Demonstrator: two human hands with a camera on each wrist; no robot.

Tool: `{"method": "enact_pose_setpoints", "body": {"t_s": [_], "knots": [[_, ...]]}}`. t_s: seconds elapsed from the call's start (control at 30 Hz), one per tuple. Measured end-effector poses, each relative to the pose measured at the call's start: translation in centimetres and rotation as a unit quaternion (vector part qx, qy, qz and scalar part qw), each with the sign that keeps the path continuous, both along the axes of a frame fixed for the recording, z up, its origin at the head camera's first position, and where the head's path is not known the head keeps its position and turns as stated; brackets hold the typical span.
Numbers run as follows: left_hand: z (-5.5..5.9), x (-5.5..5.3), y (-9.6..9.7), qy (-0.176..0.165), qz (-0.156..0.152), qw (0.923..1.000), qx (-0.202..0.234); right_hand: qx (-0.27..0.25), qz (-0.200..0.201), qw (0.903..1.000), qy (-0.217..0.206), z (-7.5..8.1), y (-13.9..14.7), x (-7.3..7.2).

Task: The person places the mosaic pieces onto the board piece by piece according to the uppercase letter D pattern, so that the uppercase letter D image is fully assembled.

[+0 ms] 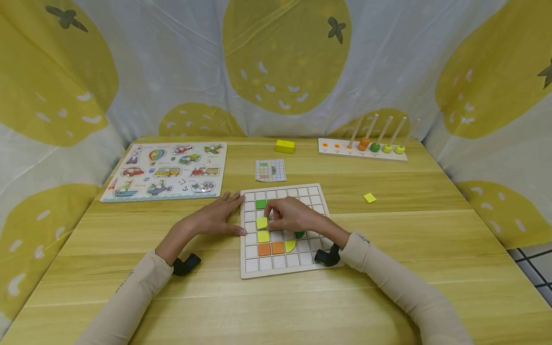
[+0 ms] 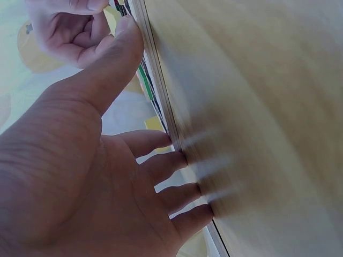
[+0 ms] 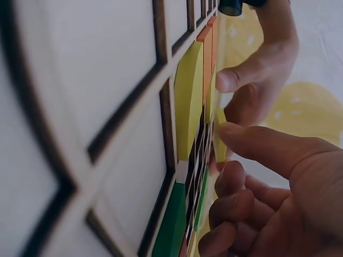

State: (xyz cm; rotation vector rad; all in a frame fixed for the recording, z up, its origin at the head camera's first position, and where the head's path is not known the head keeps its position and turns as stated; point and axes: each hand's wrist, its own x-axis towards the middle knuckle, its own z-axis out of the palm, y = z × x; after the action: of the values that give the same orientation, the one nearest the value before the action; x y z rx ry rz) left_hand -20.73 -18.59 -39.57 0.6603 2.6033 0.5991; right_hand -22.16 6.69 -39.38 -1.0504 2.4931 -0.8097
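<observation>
A white gridded puzzle board (image 1: pixel 253 264) lies on the table. My left hand (image 1: pixel 215 215) rests along its left edge, fingers extended and thumb spread apart, as the left wrist view also shows. Over the middle of the board, my right hand (image 1: pixel 295 214) pinches a yellow square tile (image 1: pixel 261 223) between thumb and fingers; that tile (image 3: pixel 220 136) stands slightly off the board in the right wrist view. Around it sit a green square (image 1: pixel 260 204), another yellow square (image 1: pixel 263 236), two orange squares (image 1: pixel 264 249) and a yellow curved piece (image 1: pixel 290 246). A dark green piece (image 1: pixel 300 235) is partly hidden by my right hand.
A small pattern card (image 1: pixel 270 170) lies behind the board, with a yellow block (image 1: pixel 285 146) farther back. The vehicle picture puzzle (image 1: pixel 185 188) is at the left. A loose yellow tile (image 1: pixel 369 198) and a peg stand (image 1: pixel 336 152) with beads are at the right.
</observation>
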Motion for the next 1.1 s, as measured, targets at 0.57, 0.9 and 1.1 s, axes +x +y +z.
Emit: {"method": "enact_pose_setpoints", "body": {"t_s": [0.57, 0.9, 1.1], "knots": [[0.2, 0.1, 0.1, 0.003, 0.0, 1.0, -0.003, 0.043, 0.003, 0.9985, 0.034, -0.1, -0.3, 0.1], [0.0, 0.0, 0.1, 0.002, -0.001, 1.0, -0.003, 0.052, 0.0, 0.9981, 0.034, -0.1, -0.2, 0.2], [0.0, 0.0, 0.0, 0.001, -0.001, 1.0, -0.004, 0.043, -0.007, 0.9988, 0.02, 0.2, 0.9, 0.2]]}}
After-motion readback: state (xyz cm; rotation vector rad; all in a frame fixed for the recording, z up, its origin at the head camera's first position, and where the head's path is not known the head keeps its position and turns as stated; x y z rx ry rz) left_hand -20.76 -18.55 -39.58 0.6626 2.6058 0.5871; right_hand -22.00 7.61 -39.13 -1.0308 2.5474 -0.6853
